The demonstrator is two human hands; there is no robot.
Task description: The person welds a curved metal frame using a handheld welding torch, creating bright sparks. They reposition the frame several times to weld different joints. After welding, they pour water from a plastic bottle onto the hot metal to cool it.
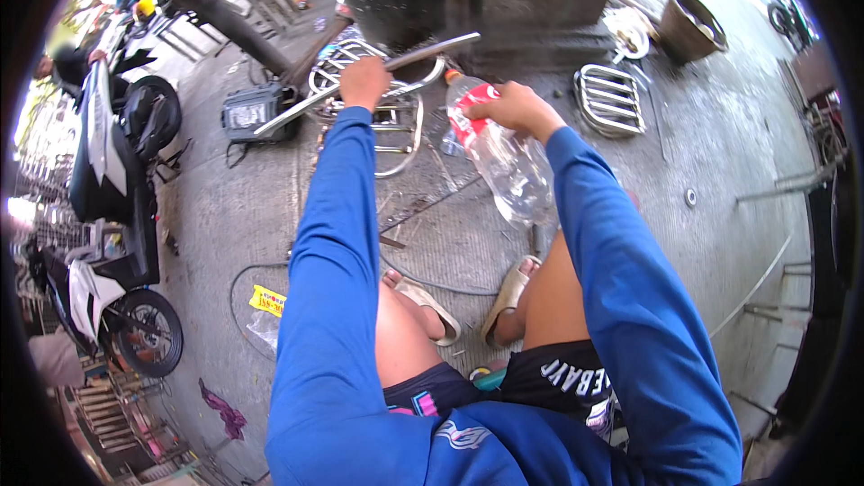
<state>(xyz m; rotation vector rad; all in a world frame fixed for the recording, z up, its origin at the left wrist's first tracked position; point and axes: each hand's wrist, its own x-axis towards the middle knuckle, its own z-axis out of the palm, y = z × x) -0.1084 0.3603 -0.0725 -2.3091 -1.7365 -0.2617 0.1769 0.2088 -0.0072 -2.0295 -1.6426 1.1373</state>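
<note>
My left hand [364,83] is closed around a long, straight silver metal tube [432,51], which slants up to the right. Beneath the tube lie bent tubular metal racks [396,137] on the ground, partly covered by my hand and arm. In my right hand [520,112] is a large clear plastic bottle [515,173] with a red label and an orange cap. The bottle is tilted, its cap end pointing up and left, close to the racks. Whether it holds any liquid I cannot tell.
A dark grey boxy case [261,114] lies left of the racks. Another silver rack [610,101] and a brown bucket [691,27] are at the right. A cable [441,284] crosses the concrete by my feet. Parked motorbikes [117,153] line the left side. A dark metal block [477,0] stands ahead.
</note>
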